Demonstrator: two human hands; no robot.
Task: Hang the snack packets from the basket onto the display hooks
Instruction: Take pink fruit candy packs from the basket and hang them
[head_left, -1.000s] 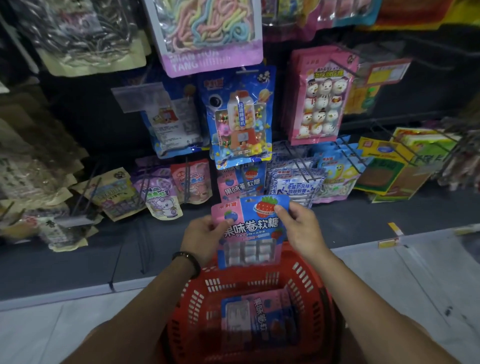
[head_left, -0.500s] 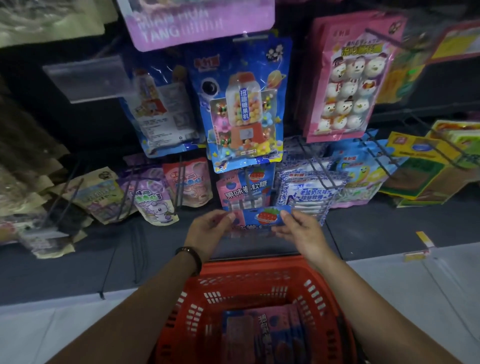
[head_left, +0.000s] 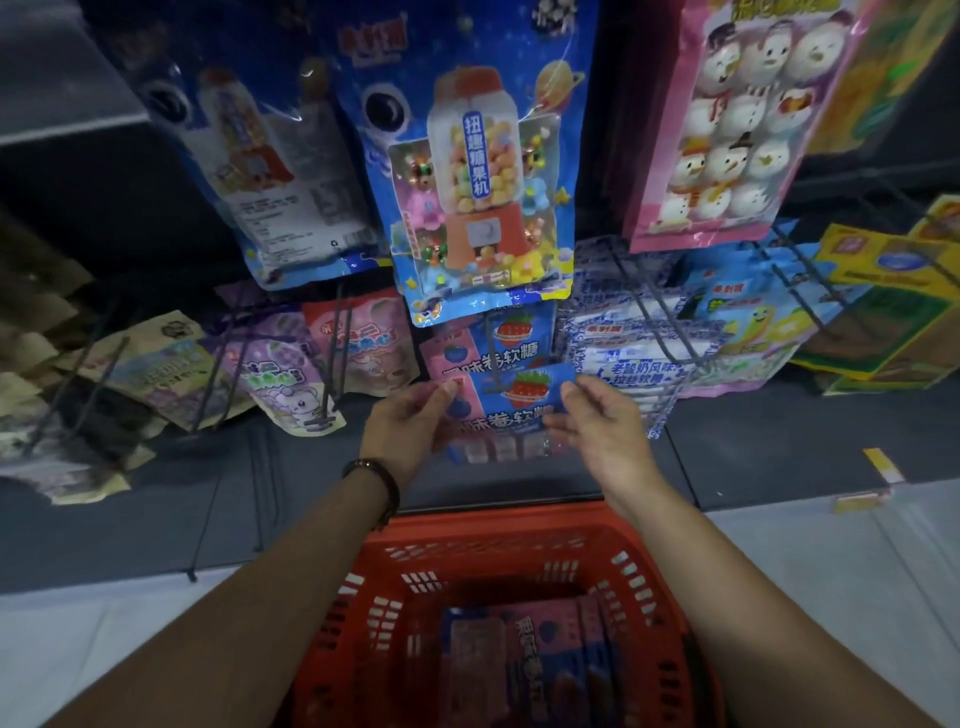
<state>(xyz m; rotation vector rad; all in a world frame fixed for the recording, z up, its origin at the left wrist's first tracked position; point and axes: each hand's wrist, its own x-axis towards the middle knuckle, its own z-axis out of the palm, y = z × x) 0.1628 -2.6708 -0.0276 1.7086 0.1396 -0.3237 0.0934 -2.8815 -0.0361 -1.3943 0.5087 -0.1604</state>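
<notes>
Your left hand (head_left: 410, 421) and right hand (head_left: 597, 421) pinched the top corners of a blue and pink snack packet (head_left: 506, 410), holding it up at the display hook (head_left: 493, 358) before matching hung packets (head_left: 491, 345). Below, more packets (head_left: 524, 660) lay in the red basket (head_left: 358, 629).

Two hands, the left hand (head_left: 410, 423) at 9 o'clock of one pink-and-blue held packet (head_left: 511, 402) and the right hand (head_left: 597, 421) at 3 o'clock of it; one red basket (head_left: 644, 613) at 6 o'clock, with several matching packets in the basket (head_left: 524, 654), their number unclear; one gumball-machine bag (head_left: 480, 171) at 12 o'clock; one snowman bag (head_left: 727, 119) at 1 o'clock; one wristband (head_left: 376, 475)
</notes>
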